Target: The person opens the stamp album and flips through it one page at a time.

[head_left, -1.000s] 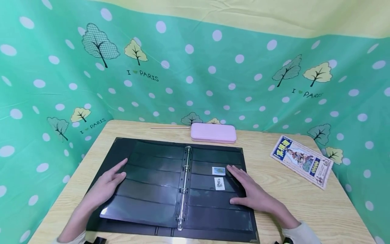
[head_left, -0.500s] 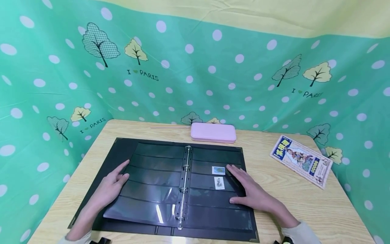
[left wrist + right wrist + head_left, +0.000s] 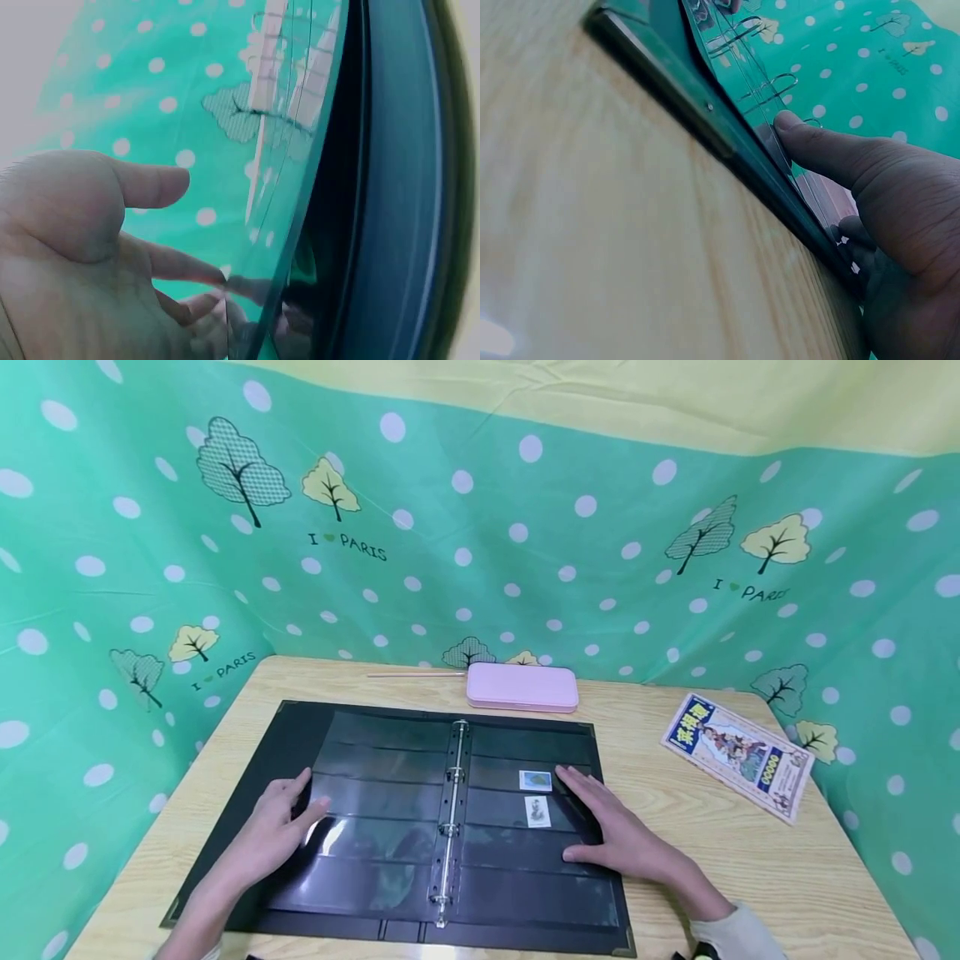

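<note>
A black ring-bound stamp album (image 3: 307, 727) lies spread on the table, with a glossy pocket page on each side of its metal rings (image 3: 450, 827). My left hand (image 3: 270, 831) is at the outer edge of the left page (image 3: 375, 835), its fingertips touching that edge. In the left wrist view the thumb of the left hand (image 3: 82, 225) stands apart from the page. My right hand (image 3: 618, 831) rests on the outer side of the right page (image 3: 532, 893), fingers extended. Beside its fingertips sit a blue stamp (image 3: 536, 781) and a pale stamp with a dark figure (image 3: 537, 812).
Behind the album lies a pink case (image 3: 522, 687), with a thin stick (image 3: 416, 675) to its left. A printed booklet (image 3: 738, 756) lies at the right of the wooden table (image 3: 720, 827). A green dotted cloth (image 3: 465, 527) hangs behind and beside the table.
My left hand has moved slightly toward the near side, and its thumb now reaches over the left page. Reflections on that page have shifted. The right hand stays in place.
</note>
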The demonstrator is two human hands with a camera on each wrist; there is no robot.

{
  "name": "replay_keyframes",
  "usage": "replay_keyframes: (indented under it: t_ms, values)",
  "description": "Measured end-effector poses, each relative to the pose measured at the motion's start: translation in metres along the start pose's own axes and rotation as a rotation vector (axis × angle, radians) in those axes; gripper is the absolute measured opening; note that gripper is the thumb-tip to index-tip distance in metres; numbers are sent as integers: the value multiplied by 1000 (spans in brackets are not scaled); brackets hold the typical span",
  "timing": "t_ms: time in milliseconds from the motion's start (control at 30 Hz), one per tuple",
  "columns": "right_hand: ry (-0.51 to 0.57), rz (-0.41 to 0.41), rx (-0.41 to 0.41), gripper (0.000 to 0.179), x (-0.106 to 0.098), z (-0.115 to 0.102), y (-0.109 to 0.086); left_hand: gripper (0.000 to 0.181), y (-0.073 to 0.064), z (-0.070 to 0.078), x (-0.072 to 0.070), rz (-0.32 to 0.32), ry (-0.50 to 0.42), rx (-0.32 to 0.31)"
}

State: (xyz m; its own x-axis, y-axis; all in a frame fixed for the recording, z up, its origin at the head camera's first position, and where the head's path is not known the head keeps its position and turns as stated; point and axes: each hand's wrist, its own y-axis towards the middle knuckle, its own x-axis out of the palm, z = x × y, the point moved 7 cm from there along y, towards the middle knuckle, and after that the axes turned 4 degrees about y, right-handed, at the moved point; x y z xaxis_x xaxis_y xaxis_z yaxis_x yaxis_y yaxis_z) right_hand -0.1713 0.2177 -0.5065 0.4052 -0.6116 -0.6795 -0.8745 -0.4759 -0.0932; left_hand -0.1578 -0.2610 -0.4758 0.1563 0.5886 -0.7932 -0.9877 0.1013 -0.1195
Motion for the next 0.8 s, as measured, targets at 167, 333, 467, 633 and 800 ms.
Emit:
replay_keyframes:
  t_ms: [167,333,467,633,800]
  values:
    - [0,1,4,109,0,0,0,92,-2,-8,14,8,8,4]
    - [0,3,2,110,2,2,1,97,-7,-4,21,15,-8,-22]
    - [7,-2,-2,110,2,2,1,92,-11,2,22,23,-15,-47]
    - [8,-26,0,107,-1,0,1,88,-11,-2,31,93,-26,-1]
    - [-10,-2,-13,97,-9,-4,3,97,-8,-6,41,113,-10,16]
